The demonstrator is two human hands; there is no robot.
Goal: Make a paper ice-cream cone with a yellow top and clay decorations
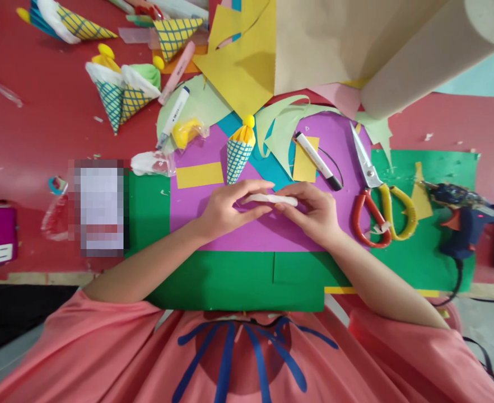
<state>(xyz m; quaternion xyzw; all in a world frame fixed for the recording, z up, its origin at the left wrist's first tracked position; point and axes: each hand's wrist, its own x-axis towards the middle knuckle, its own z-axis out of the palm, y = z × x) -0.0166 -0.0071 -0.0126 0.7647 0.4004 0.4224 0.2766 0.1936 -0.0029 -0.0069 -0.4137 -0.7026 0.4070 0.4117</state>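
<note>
A thin white roll that looks like soft clay (272,199) stretches between my two hands over the purple sheet (247,238). My left hand (225,207) pinches its left part between thumb and fingers. At the other end, the thumb and fingers of my right hand (314,210) close on it. Just beyond my left fingertips lies a paper cone (238,159) with a blue grid, a yellow pleated top and a yellow ball. A yellow paper strip (199,175) rests to its left. Past my right hand is a white marker (318,161) with a dark cap.
Scissors (371,173) with red and yellow handles lie at right, beside a blue hot glue gun (461,224) with a lit red light. More decorated cones (140,92) sit at upper left. A large paper roll (423,61) occupies the upper right. White clay in plastic (152,163) lies left.
</note>
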